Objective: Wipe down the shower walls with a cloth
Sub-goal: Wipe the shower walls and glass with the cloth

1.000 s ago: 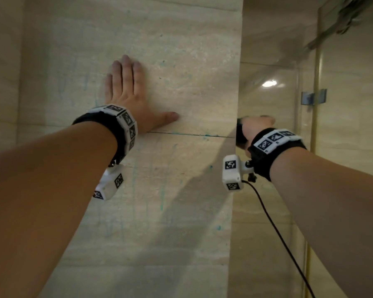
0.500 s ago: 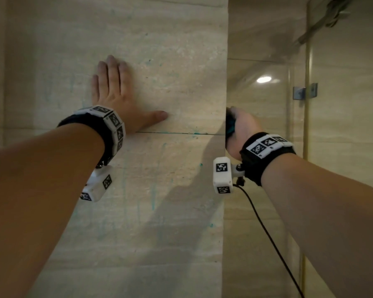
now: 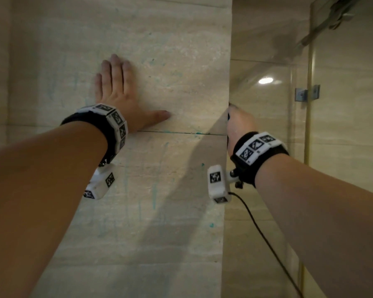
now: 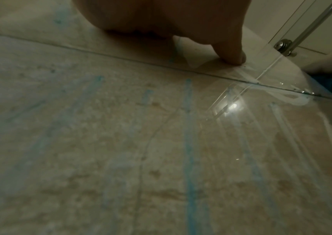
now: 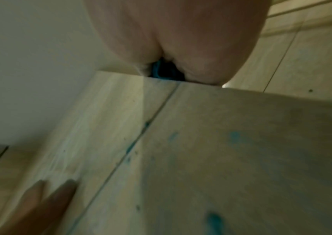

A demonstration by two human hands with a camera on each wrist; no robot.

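Right hand (image 3: pixel 239 125) had slid left onto the wall's corner edge | clutching blue cloth (image 5: pixel 164 71) | left hand (image 3: pixel 119 97) spread flat against streaked shower wall (image 3: pixel 181 61)

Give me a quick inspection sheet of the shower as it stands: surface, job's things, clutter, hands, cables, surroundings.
Surface: beige stone wall, with blue-green streaks and specks; a horizontal joint runs below the left hand.
Job's things: dark blue cloth, mostly hidden in the right hand at the wall's outer corner.
Clutter: nothing seen.
Hands: left hand flat on the wall, fingers straight, thumb out; right hand grips the cloth at the corner edge.
Cables: black cable hangs from the right wrist camera, clear of the wall.
Surroundings: glass panel to the right, with a metal bracket and brass-coloured frame; a ceiling light reflects in the glass.
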